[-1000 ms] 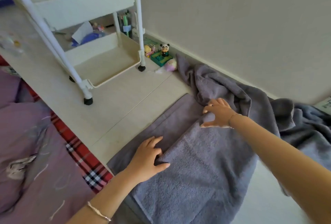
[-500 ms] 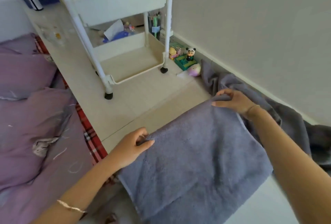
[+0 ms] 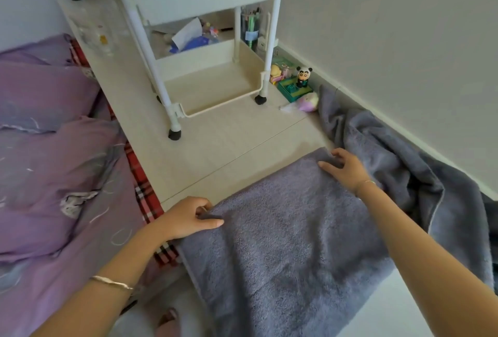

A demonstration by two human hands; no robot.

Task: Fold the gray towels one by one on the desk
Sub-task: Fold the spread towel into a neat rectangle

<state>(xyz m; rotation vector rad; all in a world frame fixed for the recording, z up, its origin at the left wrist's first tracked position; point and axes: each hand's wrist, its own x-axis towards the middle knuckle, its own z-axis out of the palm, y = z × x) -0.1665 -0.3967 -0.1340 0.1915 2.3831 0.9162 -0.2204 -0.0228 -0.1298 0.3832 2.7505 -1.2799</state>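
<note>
Nothing legible is showing anywhere in the head view. The pale blue label on the pen holder [image 3: 250, 34] is blurring past reading, and any print on the green box [image 3: 289, 91] under the panda figure [image 3: 304, 76] is staying too small to make out.

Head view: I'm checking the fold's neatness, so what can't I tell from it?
All head view.
Gray towel: near end cut off by the bottom edge.
Its far corners: covered by the left hand and right hand.
Crumpled pile: towel count hidden by folds and the right edge.
</note>
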